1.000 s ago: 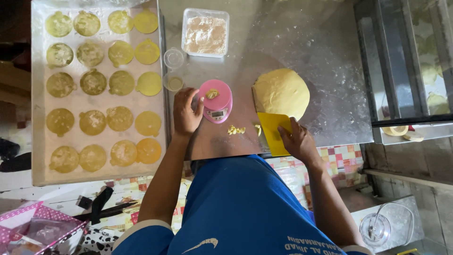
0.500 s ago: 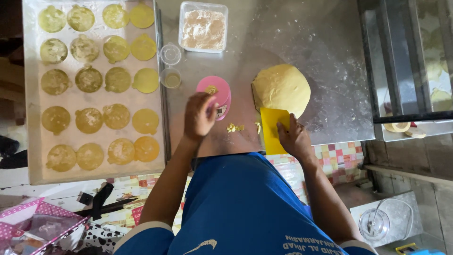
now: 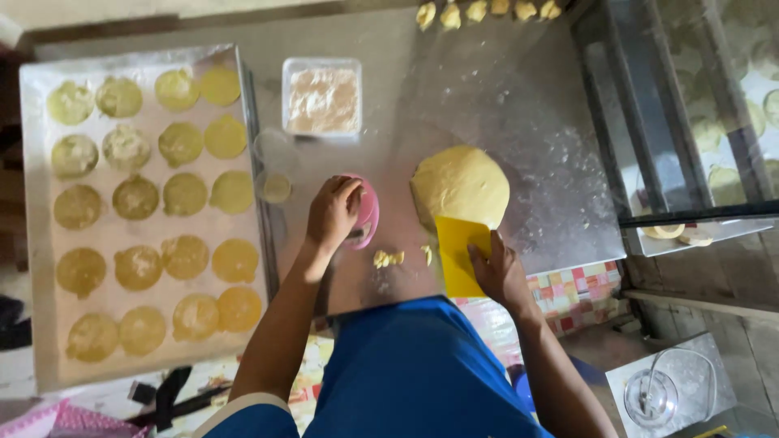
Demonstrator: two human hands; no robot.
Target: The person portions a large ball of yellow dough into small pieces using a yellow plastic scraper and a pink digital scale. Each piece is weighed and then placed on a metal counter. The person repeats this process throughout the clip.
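Since the earlier frame, the left hand [image 3: 333,212] has moved onto the pink scale [image 3: 365,212] and now covers most of its platform, fingers curled over the top; whether that grip holds anything cannot be determined. At far left, a metal tray [image 3: 36,243] lined with pale paper carries rows of flattened yellow dough discs [image 3: 182,144], several dusted with flour. Just right of the tray edge stand two small clear cups [image 3: 276,188], the nearer one with yellow contents. Behind them on the steel worktop [image 3: 389,49] sits a clear rectangular tub of flour [image 3: 322,99]. The scale stands between the cups and the large dough mass. In front of the scale, small yellow dough scraps [image 3: 387,259] lie loose on the worktop. Further right, the large round dough ball [image 3: 460,185] rests on a floured area. A yellow flat scraper [image 3: 456,247] stands with its upper edge touching the near side of the dough ball. The right hand [image 3: 497,268] holds the scraper at its right edge, grip closed with fingers pressed on the blade face. More small dough pieces [image 3: 487,11] lie along the far edge of the worktop. At far right is a glass-fronted cabinet [image 3: 690,122].
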